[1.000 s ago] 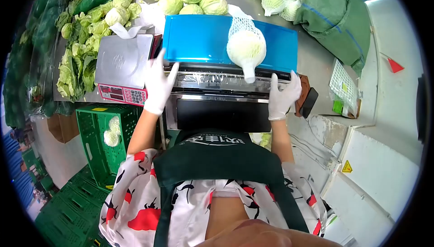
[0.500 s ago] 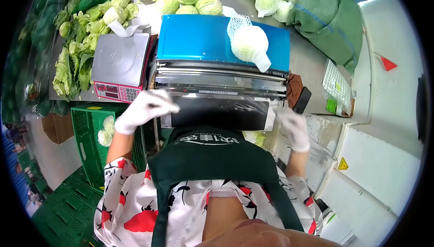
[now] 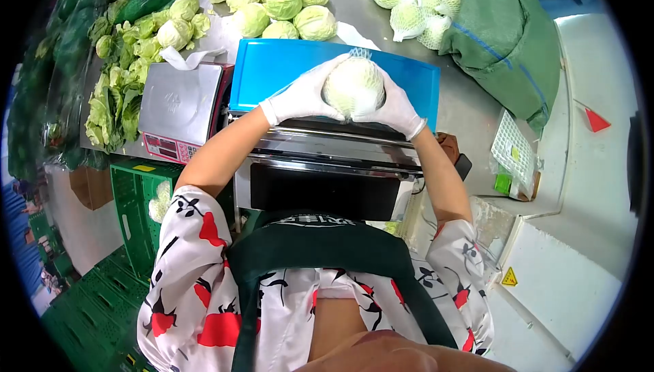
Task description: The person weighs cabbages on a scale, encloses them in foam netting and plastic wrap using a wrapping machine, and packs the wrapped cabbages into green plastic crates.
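Observation:
A round pale cabbage in white netting (image 3: pixel 354 86) is held between my two hands over the blue top (image 3: pixel 272 62) of a wrapping machine. My left hand (image 3: pixel 310 93), in a white glove, wraps round its left side. On its right side is my right hand (image 3: pixel 395 106), also gloved, with fingers curved against the netting. The machine's metal rollers (image 3: pixel 327 147) and black plate (image 3: pixel 323 189) lie nearer to my apron.
A scale (image 3: pixel 178 99) stands left of the machine. Loose cabbages (image 3: pixel 283 4) and netted ones (image 3: pixel 407 18) lie behind it. A green cloth sack (image 3: pixel 507 45) is at the right; a green crate (image 3: pixel 139 215) is lower left.
Both hands have moved from the film and the front of the machine up to the netted cabbage and taken hold of it. The cabbage now sits more upright, slightly farther left.

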### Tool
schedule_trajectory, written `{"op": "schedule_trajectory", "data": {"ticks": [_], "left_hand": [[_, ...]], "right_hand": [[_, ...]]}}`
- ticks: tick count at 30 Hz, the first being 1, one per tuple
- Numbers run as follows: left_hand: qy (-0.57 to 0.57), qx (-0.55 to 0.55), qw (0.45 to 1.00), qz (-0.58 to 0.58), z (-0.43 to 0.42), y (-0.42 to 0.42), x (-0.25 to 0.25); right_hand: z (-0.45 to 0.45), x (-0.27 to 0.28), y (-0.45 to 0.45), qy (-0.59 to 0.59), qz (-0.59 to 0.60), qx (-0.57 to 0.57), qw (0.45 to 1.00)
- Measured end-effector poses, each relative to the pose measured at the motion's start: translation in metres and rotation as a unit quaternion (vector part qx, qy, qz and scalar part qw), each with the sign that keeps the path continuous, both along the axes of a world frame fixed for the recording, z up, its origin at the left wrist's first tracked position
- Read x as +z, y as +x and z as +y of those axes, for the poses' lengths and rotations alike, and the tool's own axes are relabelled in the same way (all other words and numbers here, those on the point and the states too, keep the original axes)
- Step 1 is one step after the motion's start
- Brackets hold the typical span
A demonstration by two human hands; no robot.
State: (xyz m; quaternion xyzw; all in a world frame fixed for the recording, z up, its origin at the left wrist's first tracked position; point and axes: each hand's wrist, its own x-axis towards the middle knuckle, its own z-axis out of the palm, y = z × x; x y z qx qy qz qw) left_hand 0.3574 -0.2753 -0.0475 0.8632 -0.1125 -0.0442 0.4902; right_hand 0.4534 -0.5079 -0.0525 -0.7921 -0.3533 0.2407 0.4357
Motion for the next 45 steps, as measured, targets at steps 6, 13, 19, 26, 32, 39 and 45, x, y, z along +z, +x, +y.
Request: {"op": "schedule_trajectory", "data": {"ticks": [6,13,19,26,32,39,45], "left_hand": [[-0.141,0.011,0.987,0.075,-0.011,-0.085,0.038],[-0.26,-0.003,0.886,0.384,-0.039,-0.231,-0.016],[-0.443,0.137,0.69,0.556,-0.037,-0.257,-0.05],[0.127,0.126,0.983,-0.046,-0.022,-0.308,-0.063],[-0.459,0.344,0.787,0.229,-0.042,-0.291,-0.01],[-0.024,0.035,0.953,0.299,-0.06,-0.315,-0.1],[0.061,-0.099,0.991,-0.07,-0.039,-0.285,-0.085]], "right_hand": [[-0.019,0.052,-0.106,0.043,0.206,-0.086,0.974],[-0.065,0.004,-0.243,-0.074,0.323,-0.057,0.942],[-0.047,-0.039,-0.235,-0.079,0.643,-0.088,0.757],[-0.109,-0.034,-0.285,-0.038,0.11,-0.091,0.989],[-0.107,-0.02,-0.287,0.042,0.379,-0.431,0.818],[-0.097,-0.148,-0.369,-0.288,0.218,-0.204,0.91],[-0.047,-0.149,-0.339,0.055,0.207,0.057,0.975]]}}
